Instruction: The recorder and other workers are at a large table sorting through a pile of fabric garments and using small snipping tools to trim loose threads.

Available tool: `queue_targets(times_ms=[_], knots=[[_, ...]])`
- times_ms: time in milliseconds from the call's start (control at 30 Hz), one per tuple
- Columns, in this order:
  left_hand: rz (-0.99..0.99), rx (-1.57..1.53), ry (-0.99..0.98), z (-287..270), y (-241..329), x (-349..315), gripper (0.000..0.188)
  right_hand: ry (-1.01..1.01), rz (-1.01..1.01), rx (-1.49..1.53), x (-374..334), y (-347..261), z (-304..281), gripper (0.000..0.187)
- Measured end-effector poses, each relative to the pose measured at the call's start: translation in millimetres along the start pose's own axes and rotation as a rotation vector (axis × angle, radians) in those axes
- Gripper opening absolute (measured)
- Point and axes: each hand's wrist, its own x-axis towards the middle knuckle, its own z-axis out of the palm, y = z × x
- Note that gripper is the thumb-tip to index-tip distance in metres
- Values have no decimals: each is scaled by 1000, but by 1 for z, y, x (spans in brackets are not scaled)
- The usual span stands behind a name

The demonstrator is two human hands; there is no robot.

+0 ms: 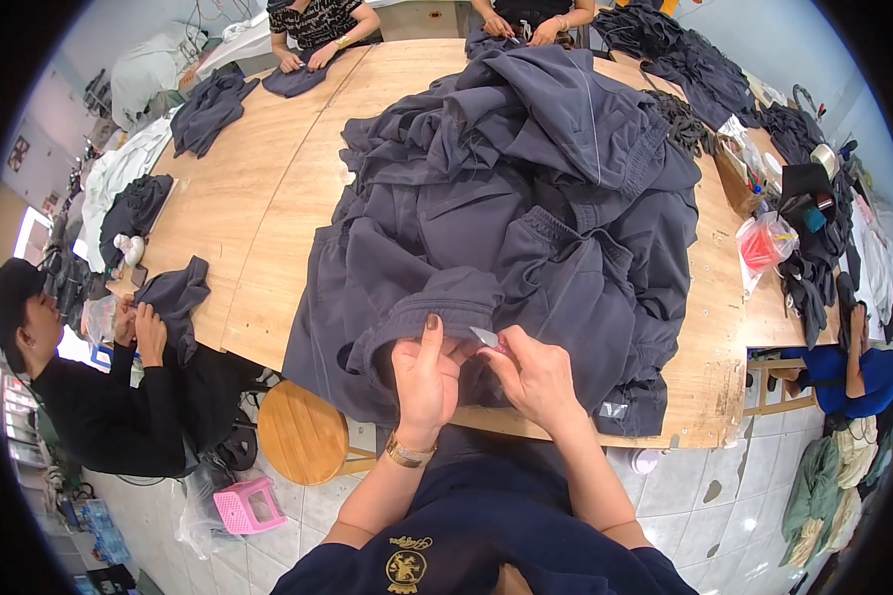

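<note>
A large heap of dark grey garments point(466, 213), some with gathered elastic waistbands, covers the middle of the wooden table point(293, 213). At its near edge my left hand point(427, 382) is closed on the elastic waistband point(432, 315) of one garment, thumb on the outside. Just to the right, my right hand point(538, 375) is closed around a small cutting tool that looks like thread snips point(484, 337). Its short silvery blade points left, close to the left fingertips and the waistband. My right fingers hide most of the handle.
At the left a seated person point(99, 397) handles a dark garment; two others work at the far edge, another sits at the right. A wooden stool point(303, 433) and a pink plastic stool point(250, 506) stand below left. A red-filled plastic bag point(764, 243) lies at the right.
</note>
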Motion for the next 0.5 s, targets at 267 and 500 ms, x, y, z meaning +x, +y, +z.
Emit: queue_targets(times_ms=[267,500], knots=[[-43,-19,-14,5,3,0,28,141,225,353,0,3,9,34],[-91,90,-25,-1,0,-2,23,238,-82,190,10,11,16,44]])
